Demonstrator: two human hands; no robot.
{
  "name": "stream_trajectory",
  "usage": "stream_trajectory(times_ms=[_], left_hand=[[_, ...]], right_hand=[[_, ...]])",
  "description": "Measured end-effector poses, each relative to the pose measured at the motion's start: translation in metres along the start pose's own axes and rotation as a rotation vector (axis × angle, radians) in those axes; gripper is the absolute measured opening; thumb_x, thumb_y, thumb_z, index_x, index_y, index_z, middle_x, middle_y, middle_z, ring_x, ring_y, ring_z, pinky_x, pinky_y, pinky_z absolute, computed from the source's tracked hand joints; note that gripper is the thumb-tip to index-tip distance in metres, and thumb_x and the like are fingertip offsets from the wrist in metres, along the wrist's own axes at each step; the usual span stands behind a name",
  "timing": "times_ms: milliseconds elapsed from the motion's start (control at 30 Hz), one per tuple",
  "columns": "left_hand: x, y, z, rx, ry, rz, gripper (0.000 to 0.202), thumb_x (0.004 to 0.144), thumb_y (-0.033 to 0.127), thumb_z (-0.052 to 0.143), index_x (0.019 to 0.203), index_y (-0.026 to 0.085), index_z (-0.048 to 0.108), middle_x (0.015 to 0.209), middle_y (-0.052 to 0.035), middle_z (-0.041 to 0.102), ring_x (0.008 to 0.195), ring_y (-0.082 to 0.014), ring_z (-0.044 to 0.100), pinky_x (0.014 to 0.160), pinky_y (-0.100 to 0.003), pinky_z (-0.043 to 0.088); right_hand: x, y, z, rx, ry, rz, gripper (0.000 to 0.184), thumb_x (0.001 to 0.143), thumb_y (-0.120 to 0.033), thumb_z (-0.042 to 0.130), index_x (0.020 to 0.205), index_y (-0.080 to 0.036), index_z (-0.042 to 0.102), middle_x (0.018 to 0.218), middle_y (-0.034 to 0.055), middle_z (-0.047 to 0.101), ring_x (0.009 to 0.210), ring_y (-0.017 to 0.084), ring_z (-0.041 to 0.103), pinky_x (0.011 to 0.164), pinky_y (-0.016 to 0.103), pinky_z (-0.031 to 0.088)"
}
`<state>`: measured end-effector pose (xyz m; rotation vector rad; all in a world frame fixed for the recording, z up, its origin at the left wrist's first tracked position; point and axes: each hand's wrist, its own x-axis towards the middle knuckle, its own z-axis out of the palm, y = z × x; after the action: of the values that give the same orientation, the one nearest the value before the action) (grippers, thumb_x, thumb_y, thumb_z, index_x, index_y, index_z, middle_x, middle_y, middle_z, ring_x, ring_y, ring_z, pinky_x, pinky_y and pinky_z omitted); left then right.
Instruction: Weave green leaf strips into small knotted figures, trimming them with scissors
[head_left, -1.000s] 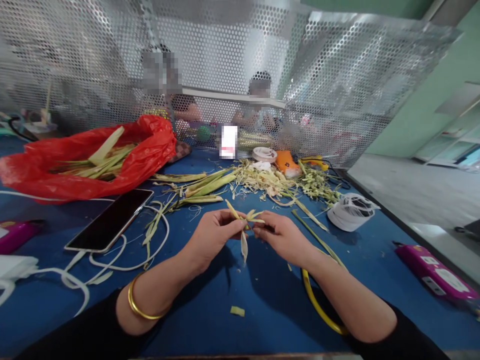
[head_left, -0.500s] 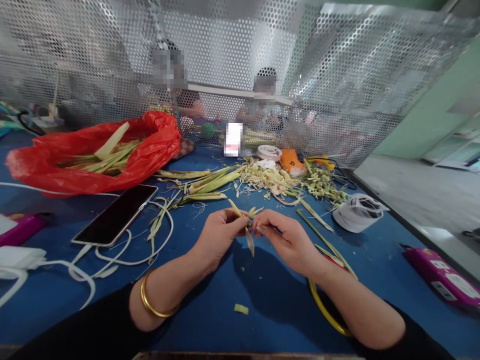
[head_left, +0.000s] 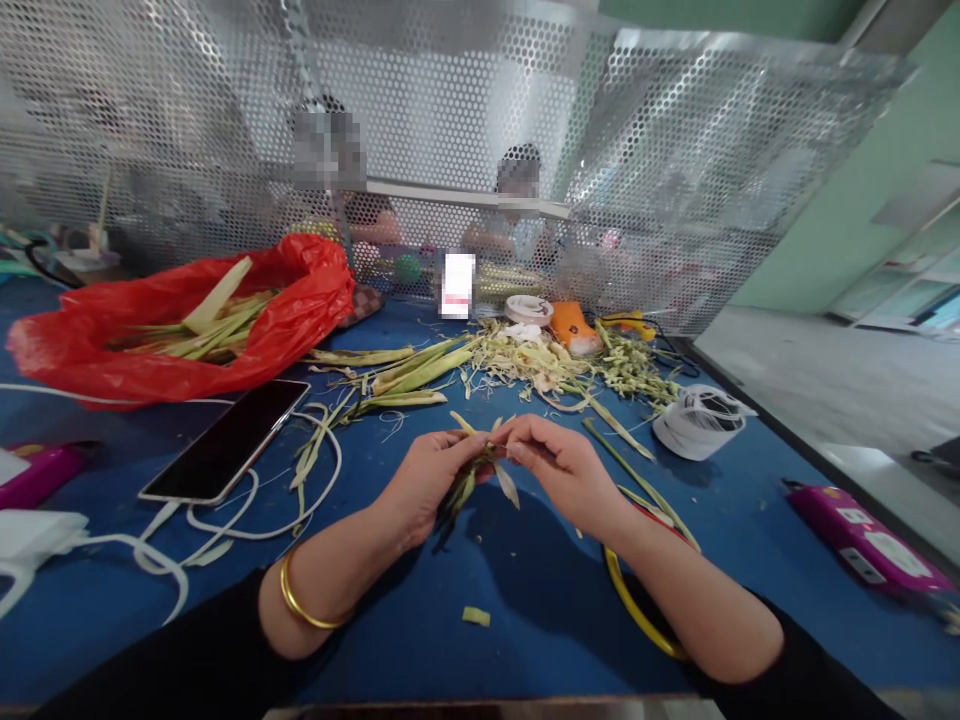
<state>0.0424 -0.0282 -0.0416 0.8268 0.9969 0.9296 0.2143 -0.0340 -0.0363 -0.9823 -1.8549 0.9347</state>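
Note:
In the middle of the blue table my left hand (head_left: pixel 426 478) is closed, thumb against fingers, round a small bundle of leaf strips (head_left: pixel 466 488) that look like corn husk. Darker green ends hang below that palm, and pale pointed pieces stick out at the top and lower right. My right hand (head_left: pixel 564 468) is pinched against the bundle's upper end; the exact piece between its fingertips is too small to make out. A small yellow-green scrap (head_left: pixel 476 616) lies below the hands. Long husk strips (head_left: pixel 420 372) lie just beyond them.
A red plastic bag (head_left: pixel 300 300) of strips sits left, with a phone (head_left: pixel 229 440) and white cable before it. Behind are pale shreds (head_left: pixel 532 360) and a green pile (head_left: pixel 637 370). White ribbon roll (head_left: pixel 697 422), yellow ring (head_left: pixel 637 615) and purple box (head_left: pixel 862 540) lie right. A perforated screen (head_left: pixel 427 100) stands behind.
The bundle has turned in my left hand, so its dark green ends now show below the palm. My right hand has moved slightly left against it.

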Motion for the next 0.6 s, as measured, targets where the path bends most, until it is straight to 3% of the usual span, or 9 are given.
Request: stream_trajectory(times_ms=[367, 500, 600], left_hand=[[0.0013, 0.0006, -0.0047, 0.237, -0.102, -0.015, 0.038, 0.059, 0.044, 0.081, 0.080, 0.013, 0.074, 0.078, -0.0062, 0.070, 0.075, -0.0178, 0.067, 0.073, -0.027, 0.048], [0.0026, -0.0008, -0.0075, 0.378, -0.126, 0.119, 0.036, 0.063, 0.043, 0.077, 0.082, 0.013, 0.074, 0.069, -0.0031, 0.068, 0.064, -0.0141, 0.060, 0.063, -0.025, 0.045], [0.0010, 0.0002, -0.0076, 0.532, -0.047, 0.289, 0.030, 0.069, 0.041, 0.072, 0.082, 0.014, 0.073, 0.071, -0.0022, 0.069, 0.064, -0.0137, 0.059, 0.059, -0.023, 0.042]], right_hand=[[0.0036, 0.0039, -0.0083, 0.029, 0.051, 0.114, 0.016, 0.089, -0.025, 0.050, 0.085, -0.018, 0.063, 0.091, 0.0048, 0.068, 0.082, 0.016, 0.060, 0.077, 0.031, 0.047], [0.0039, 0.0015, -0.0088, -0.021, 0.020, 0.128, 0.017, 0.090, -0.024, 0.050, 0.081, -0.019, 0.063, 0.089, 0.0037, 0.068, 0.079, 0.015, 0.060, 0.072, 0.028, 0.045], [0.0031, -0.0018, -0.0084, -0.036, -0.011, 0.105, 0.018, 0.090, -0.022, 0.050, 0.075, -0.019, 0.059, 0.092, 0.0031, 0.068, 0.075, 0.013, 0.057, 0.068, 0.026, 0.044]])
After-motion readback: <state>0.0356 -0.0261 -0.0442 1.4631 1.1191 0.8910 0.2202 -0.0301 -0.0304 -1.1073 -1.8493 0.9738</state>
